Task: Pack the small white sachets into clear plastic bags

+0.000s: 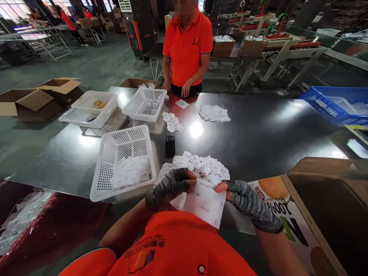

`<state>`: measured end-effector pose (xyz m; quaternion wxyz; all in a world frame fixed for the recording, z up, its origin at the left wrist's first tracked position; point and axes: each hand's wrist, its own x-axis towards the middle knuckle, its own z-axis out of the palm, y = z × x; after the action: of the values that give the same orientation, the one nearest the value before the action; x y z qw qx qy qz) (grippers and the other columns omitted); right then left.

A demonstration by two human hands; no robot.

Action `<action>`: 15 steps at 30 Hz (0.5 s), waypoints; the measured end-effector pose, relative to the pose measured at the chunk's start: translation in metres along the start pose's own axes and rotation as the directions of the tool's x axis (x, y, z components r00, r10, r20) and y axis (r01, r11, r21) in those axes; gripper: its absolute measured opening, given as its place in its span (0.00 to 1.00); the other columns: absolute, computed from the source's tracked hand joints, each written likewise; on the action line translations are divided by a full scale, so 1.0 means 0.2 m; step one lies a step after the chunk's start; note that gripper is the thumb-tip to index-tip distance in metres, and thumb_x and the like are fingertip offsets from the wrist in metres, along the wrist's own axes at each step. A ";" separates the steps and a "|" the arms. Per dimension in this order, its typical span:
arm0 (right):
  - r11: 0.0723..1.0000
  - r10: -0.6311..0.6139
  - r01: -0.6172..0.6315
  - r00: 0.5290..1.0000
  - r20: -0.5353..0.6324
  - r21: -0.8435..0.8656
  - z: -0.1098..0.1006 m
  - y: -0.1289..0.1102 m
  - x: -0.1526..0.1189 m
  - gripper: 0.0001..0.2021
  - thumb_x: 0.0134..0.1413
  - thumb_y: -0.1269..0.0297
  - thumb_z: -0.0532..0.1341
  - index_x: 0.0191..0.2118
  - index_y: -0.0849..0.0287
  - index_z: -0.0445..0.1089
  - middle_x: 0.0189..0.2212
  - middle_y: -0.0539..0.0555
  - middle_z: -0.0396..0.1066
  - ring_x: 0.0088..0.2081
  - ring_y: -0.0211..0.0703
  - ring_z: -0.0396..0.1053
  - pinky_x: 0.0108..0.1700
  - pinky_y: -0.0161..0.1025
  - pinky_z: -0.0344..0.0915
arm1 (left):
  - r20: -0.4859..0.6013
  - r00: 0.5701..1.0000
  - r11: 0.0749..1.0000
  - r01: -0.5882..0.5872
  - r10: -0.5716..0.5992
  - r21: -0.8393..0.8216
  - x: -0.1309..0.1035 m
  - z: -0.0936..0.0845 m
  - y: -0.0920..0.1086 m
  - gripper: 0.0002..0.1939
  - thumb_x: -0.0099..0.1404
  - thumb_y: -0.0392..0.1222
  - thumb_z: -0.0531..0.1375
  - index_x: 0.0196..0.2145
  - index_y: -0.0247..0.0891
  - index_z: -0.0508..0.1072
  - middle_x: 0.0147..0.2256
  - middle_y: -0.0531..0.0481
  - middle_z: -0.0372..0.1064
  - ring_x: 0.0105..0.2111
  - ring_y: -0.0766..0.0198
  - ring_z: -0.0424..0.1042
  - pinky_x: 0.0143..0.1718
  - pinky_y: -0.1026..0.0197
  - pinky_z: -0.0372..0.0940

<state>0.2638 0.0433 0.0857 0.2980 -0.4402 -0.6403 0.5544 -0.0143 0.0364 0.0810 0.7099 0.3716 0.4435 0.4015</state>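
My left hand (172,186) and my right hand (247,199), both in grey fingerless gloves, pinch the upper part of a white printed packet (205,203) held in front of my chest. The packet is thin and flat, with small dark print near its upper edge. Just beyond my fingers spreads a heap of small white printed packets (209,166) on the metal table (253,134). Left of my left hand, a white perforated basket (96,180) holds more white packets. Behind the heap lies a small black device with buttons (170,146).
Across the table stands a person in an orange shirt (188,50), near a pile of white packets (214,113) and a smaller pile (172,122). More white baskets (130,109) stand at the far left. A blue crate (319,103) and an open cardboard box (322,207) are at the right.
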 end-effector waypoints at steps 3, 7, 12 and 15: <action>0.999 0.020 -0.025 0.992 0.122 0.041 -0.04 0.00 0.00 0.26 0.55 0.34 0.74 0.42 0.53 0.88 0.38 0.58 0.86 0.40 0.54 0.83 0.46 0.46 0.80 | -0.006 1.000 1.000 -0.025 0.025 -0.010 -0.01 -0.01 -0.03 0.22 0.53 0.53 0.80 0.38 0.38 0.81 0.24 0.56 0.72 0.26 0.67 0.68 0.31 0.63 0.63; 0.997 -0.054 0.029 0.926 0.373 0.071 -0.01 -0.01 0.07 0.26 0.53 0.37 0.76 0.44 0.56 0.87 0.44 0.57 0.85 0.46 0.52 0.83 0.50 0.43 0.78 | 0.123 0.992 1.000 0.003 -0.007 0.031 -0.02 -0.02 -0.04 0.32 0.57 0.49 0.79 0.56 0.40 0.77 0.25 0.59 0.70 0.25 0.68 0.65 0.30 0.65 0.59; 0.962 -0.180 0.257 0.853 0.490 -0.095 0.18 0.00 0.19 0.21 0.70 0.46 0.63 0.43 0.58 0.86 0.38 0.59 0.86 0.40 0.50 0.83 0.46 0.43 0.77 | 0.164 0.986 1.000 0.021 -0.021 0.005 -0.03 -0.02 -0.03 0.34 0.57 0.53 0.79 0.56 0.41 0.76 0.26 0.59 0.70 0.27 0.68 0.65 0.31 0.64 0.58; 0.948 -0.165 0.265 0.882 0.442 -0.175 0.26 0.04 0.20 0.20 0.71 0.51 0.60 0.41 0.57 0.86 0.37 0.60 0.87 0.39 0.53 0.83 0.45 0.46 0.77 | 0.106 0.992 0.998 0.062 -0.063 0.019 -0.04 -0.02 -0.06 0.27 0.55 0.53 0.80 0.48 0.41 0.80 0.28 0.57 0.70 0.29 0.66 0.68 0.33 0.63 0.61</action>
<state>0.2023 0.0556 0.0631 0.1595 -0.2672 -0.7944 0.5216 -0.0178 0.0257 0.0706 0.7418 0.3840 0.4197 0.3552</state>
